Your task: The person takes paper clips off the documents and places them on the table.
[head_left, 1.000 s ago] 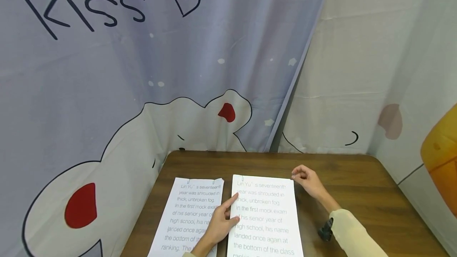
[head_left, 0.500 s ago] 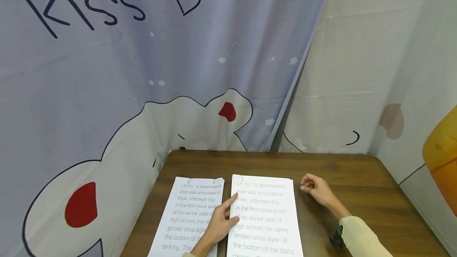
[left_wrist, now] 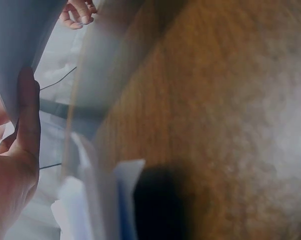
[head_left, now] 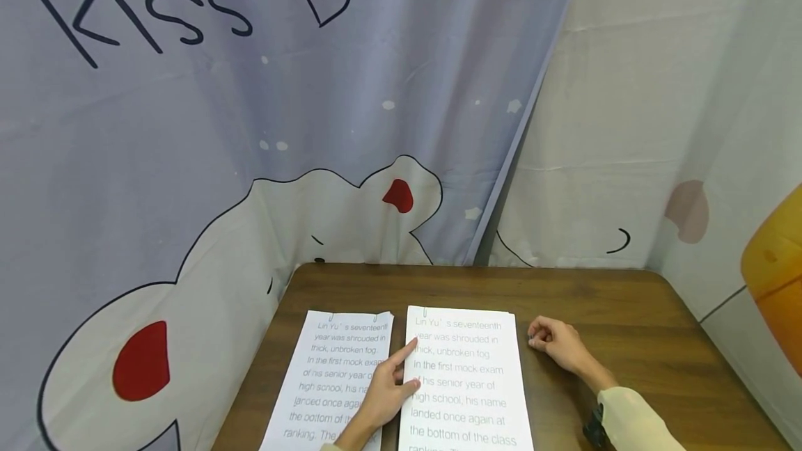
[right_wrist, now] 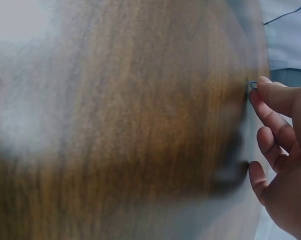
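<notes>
My left hand (head_left: 385, 395) grips the left edge of a printed paper stack (head_left: 466, 388), which carries one paper clip (head_left: 425, 312) at its top left. In the left wrist view, fingers (left_wrist: 28, 110) lie along the sheet's face and others sit behind its edge. To the right of that stack, my right hand (head_left: 560, 345) pinches a small paper clip (right_wrist: 253, 85) between thumb and index fingertip; only its wire loop shows. The other fingers of this hand are loosely bent.
A second printed stack (head_left: 319, 374) lies to the left, with two clips along its top edge, partly covered by the left hand. The brown wooden table (head_left: 658, 339) ends at a printed curtain (head_left: 351, 124) behind and to the sides.
My right hand has moved from the stack's top right corner to the right, then slightly nearer. The left hand and both stacks have stayed in place.
</notes>
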Demonstrator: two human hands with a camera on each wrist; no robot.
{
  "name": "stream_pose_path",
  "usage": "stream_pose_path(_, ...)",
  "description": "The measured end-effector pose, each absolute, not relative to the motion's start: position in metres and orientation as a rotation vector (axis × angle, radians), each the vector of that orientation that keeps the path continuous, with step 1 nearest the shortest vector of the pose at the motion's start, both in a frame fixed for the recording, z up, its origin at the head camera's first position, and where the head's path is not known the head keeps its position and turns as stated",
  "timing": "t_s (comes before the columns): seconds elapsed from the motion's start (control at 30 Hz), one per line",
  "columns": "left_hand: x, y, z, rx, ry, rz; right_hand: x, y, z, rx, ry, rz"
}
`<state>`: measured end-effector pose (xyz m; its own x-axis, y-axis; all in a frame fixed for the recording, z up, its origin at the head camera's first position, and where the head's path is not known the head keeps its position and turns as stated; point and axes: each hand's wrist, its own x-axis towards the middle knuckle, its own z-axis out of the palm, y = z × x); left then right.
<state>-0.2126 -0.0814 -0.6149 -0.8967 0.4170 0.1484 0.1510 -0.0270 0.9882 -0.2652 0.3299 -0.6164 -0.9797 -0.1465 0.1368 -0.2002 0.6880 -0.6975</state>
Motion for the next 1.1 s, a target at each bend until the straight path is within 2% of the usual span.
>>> stream_pose_path(0.47,-0.213,-0.083,-0.614,0.574,2.038,2.026,-0.264,0.331,-0.621,0.283,-2.840,0.879)
stream_pose_path(1.1,-0.210,-0.080,-0.617,0.525,2.048,2.025,-0.260,0.321,-0.614,0.248,-2.902,0.724)
